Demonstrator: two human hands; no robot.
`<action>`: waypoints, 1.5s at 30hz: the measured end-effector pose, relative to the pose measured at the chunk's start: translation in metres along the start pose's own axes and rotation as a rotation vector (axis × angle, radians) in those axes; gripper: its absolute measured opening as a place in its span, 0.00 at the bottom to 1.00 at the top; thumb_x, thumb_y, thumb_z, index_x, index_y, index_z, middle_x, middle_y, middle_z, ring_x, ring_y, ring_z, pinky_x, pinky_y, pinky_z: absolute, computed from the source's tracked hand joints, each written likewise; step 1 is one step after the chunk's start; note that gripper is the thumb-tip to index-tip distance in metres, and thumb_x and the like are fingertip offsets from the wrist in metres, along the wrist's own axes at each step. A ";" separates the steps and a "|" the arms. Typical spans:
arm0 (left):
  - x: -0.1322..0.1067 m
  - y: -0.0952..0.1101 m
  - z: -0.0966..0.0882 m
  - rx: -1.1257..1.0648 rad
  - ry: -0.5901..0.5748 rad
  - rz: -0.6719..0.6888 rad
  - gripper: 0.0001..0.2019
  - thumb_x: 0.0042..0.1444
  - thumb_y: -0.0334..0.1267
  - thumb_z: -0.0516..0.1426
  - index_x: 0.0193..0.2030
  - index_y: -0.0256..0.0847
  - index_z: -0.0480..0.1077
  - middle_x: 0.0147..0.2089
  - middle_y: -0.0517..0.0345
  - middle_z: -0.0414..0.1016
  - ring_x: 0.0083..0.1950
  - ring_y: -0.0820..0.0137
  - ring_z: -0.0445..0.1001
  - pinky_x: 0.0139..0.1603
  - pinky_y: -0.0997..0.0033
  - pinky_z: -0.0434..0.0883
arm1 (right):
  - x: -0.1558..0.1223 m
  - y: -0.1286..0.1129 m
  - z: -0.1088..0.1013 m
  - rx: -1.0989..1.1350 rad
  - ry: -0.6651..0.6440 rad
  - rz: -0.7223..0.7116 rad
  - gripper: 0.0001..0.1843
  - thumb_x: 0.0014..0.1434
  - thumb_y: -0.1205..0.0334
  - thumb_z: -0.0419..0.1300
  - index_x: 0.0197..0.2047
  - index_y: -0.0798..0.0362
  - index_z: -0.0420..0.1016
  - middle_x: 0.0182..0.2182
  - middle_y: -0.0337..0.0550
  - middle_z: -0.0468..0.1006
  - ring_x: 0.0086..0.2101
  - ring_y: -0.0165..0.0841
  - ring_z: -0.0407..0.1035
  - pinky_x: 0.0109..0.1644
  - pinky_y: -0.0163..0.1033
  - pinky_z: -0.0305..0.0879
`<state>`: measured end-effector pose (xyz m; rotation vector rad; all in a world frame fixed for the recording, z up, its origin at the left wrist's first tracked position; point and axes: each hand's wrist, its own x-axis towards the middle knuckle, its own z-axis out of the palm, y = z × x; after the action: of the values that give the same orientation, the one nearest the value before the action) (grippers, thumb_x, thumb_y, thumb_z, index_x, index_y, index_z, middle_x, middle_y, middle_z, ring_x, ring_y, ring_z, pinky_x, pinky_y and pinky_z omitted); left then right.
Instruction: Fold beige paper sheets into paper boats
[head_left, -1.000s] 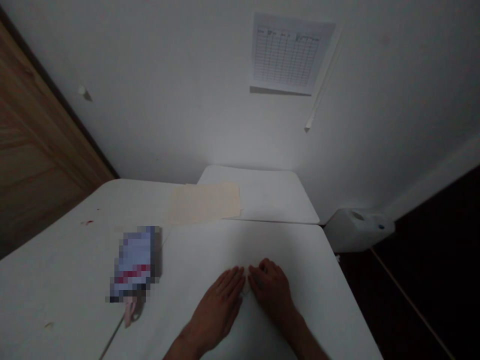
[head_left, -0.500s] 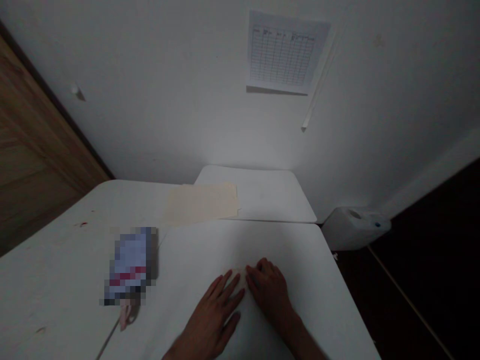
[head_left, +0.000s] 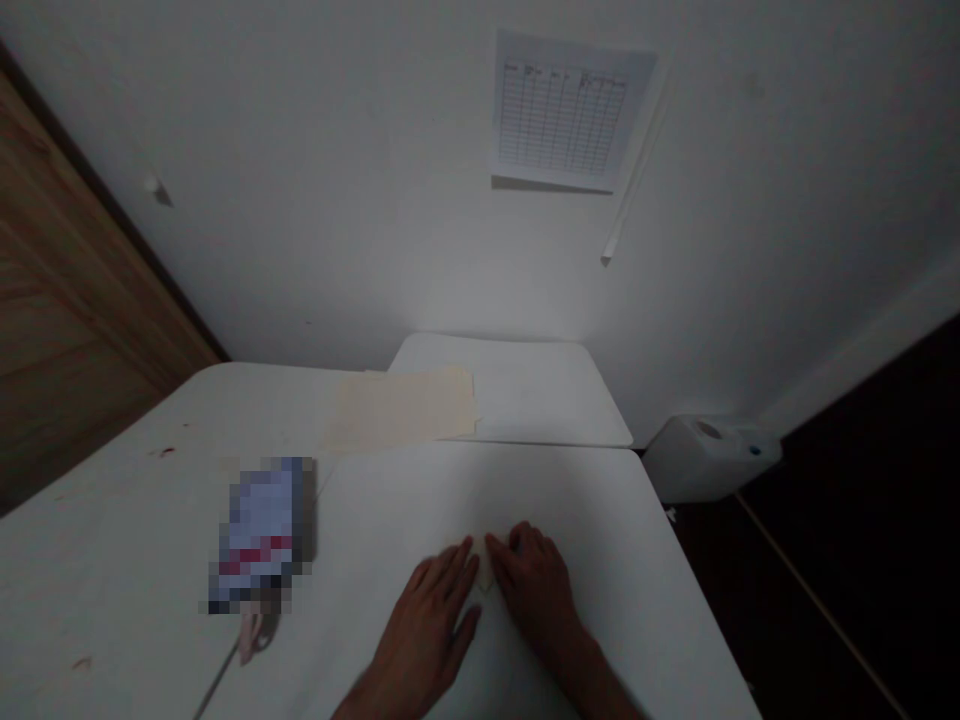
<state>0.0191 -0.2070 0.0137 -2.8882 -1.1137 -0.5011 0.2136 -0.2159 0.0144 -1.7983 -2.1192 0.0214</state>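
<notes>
1. Here the left hand (head_left: 427, 625) and the right hand (head_left: 534, 590) lie flat and open, fingertips on a small pale folded piece of paper (head_left: 484, 572) on the white plastic table (head_left: 375, 500).
2. The paper seems light, thin and easily creased; its free corner is best to pinch.
3. The hands cover most of it, and the blurred object (head_left: 259, 535) at the left is unreadable.

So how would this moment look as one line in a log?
left hand: flat on small paper piece | right hand: pressing it too | table: white | folder: far side
</notes>
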 end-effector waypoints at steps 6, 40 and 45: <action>0.004 0.001 0.003 0.020 0.040 -0.057 0.24 0.63 0.44 0.51 0.65 0.41 0.60 0.66 0.50 0.63 0.61 0.57 0.66 0.57 0.55 0.67 | -0.004 0.000 -0.002 -0.016 0.024 0.043 0.13 0.64 0.63 0.56 0.52 0.40 0.72 0.36 0.42 0.69 0.38 0.35 0.64 0.42 0.39 0.58; 0.016 0.005 0.016 0.100 0.230 -0.290 0.08 0.59 0.41 0.57 0.42 0.44 0.76 0.54 0.50 0.74 0.52 0.52 0.69 0.47 0.52 0.70 | -0.004 0.003 -0.008 -0.118 0.048 0.238 0.15 0.63 0.51 0.57 0.47 0.49 0.76 0.36 0.47 0.76 0.36 0.38 0.69 0.42 0.41 0.61; 0.013 0.005 0.013 0.062 0.221 -0.309 0.13 0.57 0.45 0.58 0.45 0.42 0.74 0.56 0.49 0.72 0.53 0.51 0.68 0.49 0.51 0.69 | -0.007 0.001 -0.015 -0.062 -0.023 0.278 0.24 0.60 0.44 0.58 0.52 0.50 0.74 0.39 0.49 0.76 0.40 0.41 0.71 0.44 0.42 0.63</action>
<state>0.0354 -0.2007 0.0056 -2.5408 -1.5098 -0.7555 0.2199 -0.2255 0.0265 -2.1249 -1.8870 0.0479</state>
